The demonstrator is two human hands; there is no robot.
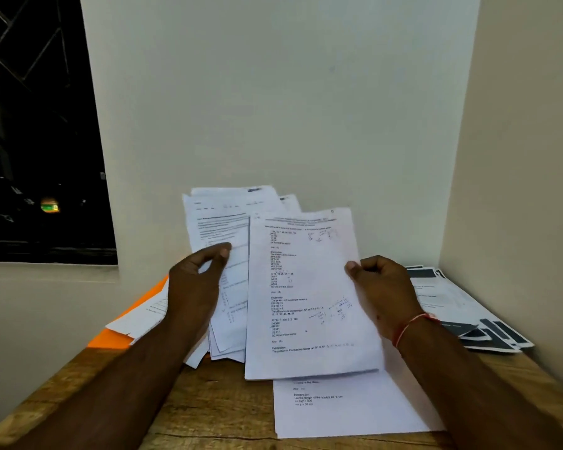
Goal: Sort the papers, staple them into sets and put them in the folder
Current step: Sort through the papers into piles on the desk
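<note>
Papers (pixel 306 287) in both hands

We log a wooden table (pixel 208 401). One printed sheet (pixel 348 414) lies flat on it. Left of that sheet, farther back: orange folder (pixel 108 339). Right, farther back: pile of dark-blocked papers (pixel 462 303).

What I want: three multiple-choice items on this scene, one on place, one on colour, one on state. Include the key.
1. The orange folder lies: A) under papers at left B) standing upright C) on the floor.
2. The wrist thread is: A) blue B) red C) green.
3. The right hand: A) lies flat B) hangs empty C) pinches the front sheet.
Key: 1A, orange shows beneath the left papers; 2B, red band on the right wrist; 3C, thumb and fingers clamp its right edge.
</note>
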